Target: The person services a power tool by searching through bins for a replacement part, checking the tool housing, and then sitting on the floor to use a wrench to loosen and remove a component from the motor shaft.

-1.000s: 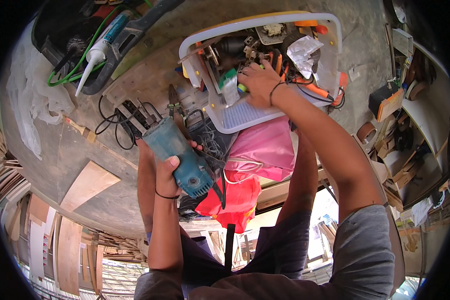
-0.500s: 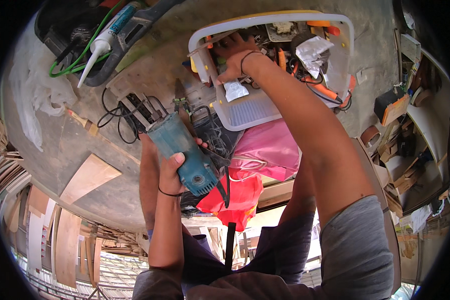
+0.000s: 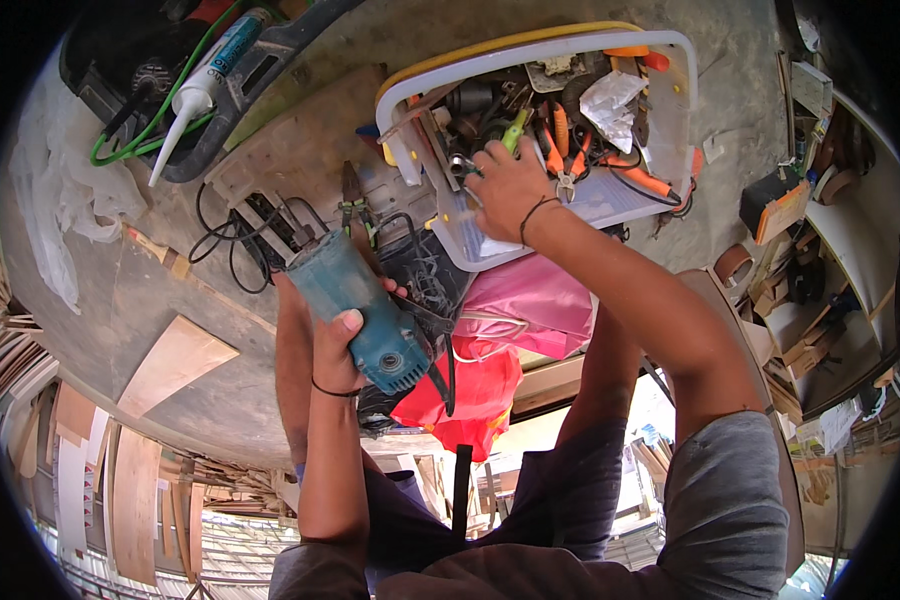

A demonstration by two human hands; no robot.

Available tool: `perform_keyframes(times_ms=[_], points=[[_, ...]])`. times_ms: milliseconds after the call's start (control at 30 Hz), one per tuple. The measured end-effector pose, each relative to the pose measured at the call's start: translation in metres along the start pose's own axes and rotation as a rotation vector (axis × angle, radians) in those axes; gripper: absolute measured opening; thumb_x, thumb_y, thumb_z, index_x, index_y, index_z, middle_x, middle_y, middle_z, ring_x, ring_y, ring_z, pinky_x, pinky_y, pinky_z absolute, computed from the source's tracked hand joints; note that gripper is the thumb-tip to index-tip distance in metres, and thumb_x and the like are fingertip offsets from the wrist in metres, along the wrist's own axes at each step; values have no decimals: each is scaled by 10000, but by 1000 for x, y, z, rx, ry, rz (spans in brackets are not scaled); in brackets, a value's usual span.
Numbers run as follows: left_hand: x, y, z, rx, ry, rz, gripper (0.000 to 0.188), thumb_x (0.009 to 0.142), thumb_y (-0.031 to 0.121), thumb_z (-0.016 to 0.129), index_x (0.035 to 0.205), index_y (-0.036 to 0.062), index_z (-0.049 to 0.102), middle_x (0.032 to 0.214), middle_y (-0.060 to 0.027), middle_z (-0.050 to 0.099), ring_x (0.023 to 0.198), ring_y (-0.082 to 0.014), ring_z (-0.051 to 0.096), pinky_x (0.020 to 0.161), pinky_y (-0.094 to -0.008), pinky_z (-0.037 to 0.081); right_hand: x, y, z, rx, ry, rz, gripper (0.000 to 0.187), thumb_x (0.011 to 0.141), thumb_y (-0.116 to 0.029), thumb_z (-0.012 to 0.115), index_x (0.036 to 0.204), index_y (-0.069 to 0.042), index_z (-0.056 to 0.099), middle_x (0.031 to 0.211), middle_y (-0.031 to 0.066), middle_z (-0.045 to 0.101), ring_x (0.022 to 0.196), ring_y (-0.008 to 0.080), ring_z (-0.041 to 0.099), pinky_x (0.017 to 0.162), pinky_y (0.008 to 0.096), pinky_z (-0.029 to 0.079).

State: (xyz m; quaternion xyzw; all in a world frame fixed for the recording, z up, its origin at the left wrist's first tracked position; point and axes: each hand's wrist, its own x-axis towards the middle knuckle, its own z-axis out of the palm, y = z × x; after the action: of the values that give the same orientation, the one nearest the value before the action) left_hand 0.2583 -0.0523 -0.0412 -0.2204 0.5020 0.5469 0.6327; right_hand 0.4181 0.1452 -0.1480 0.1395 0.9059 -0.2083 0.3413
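**Hands at a tool-filled plastic tub, one gripping a power tool**

Seen from above, a person sits over a rough concrete floor (image 3: 300,90) with both bare arms reaching forward.

The left hand (image 3: 338,350) is closed around the body of a teal power tool (image 3: 358,312), thumb laid across its top. The tool sits just below the middle of the view, its black cord (image 3: 440,355) looping down beside it. It lies over a dark heap of cables and tool parts.

The right hand (image 3: 505,190) reaches into a white plastic tub (image 3: 682,80) near the top centre. Its fingers are curled down among the contents; whether they grip anything cannot be told. A green-handled tool (image 3: 513,128) pokes up just beside the fingertips. The tub holds a jumble: orange-handled pliers and screwdrivers (image 3: 642,180), dark metal parts, and a crumpled clear plastic bag (image 3: 610,100).

Just below the tub, touching its near edge, lies a pink bag (image 3: 535,305), and below that a red bag (image 3: 475,395).

At upper left, well apart from the hands, a black tray (image 3: 240,110) holds a white sealant tube (image 3: 205,85) with a long nozzle and a green hose (image 3: 135,135). Pliers (image 3: 353,195) and a coil of black cable (image 3: 225,245) lie on the floor between tray and tub. Wooden offcuts (image 3: 175,360) lie at lower left.
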Motion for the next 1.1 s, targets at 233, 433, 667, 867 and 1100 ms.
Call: perform_keyframes(times_ms=[233, 433, 667, 867, 1100], points=[[-1, -2, -5, 22, -20, 12, 614, 721, 304, 716, 1171, -35, 472, 1063, -159, 587, 1013, -268, 589, 784, -388, 548, -38, 50, -5, -44, 91, 167, 247, 737, -152, 598, 977, -161, 656, 1046, 67, 603, 1105, 235, 497, 987, 535, 304], [-2, -3, -8, 21, 9, -11, 614, 714, 280, 702, 1190, -23, 459, 1065, -158, 586, 1005, -259, 591, 787, -381, 548, -14, 55, -26, 68, 99, 174, 330, 748, -153, 599, 1074, -116, 626, 1105, 75, 609, 1103, 247, 513, 979, 463, 347], [3, -9, -7, 38, -10, -25, 639, 702, 290, 716, 1196, -21, 458, 1057, -152, 594, 994, -245, 598, 781, -365, 547, 56, 16, 2, -133, -198, -163, 462, 740, -306, 686, 1184, -215, 590, 1316, 104, 482, 1333, 307, 319, 1022, 530, 320], [1, -6, -6, 88, -1, 2, 618, 704, 286, 726, 1184, -20, 485, 1043, -141, 616, 932, -218, 620, 773, -349, 544, 55, 19, 22, -95, -186, -207, 376, 789, -243, 627, 1164, -259, 606, 1328, 110, 479, 1337, 351, 311, 951, 534, 419], [-3, -1, -9, 82, -14, 18, 571, 715, 254, 726, 1163, -27, 512, 1037, -137, 624, 898, -199, 627, 761, -325, 533, 31, 44, -16, -78, -273, -433, 303, 764, -139, 598, 1055, -220, 627, 1240, 120, 511, 1280, 366, 373, 855, 407, 525]])
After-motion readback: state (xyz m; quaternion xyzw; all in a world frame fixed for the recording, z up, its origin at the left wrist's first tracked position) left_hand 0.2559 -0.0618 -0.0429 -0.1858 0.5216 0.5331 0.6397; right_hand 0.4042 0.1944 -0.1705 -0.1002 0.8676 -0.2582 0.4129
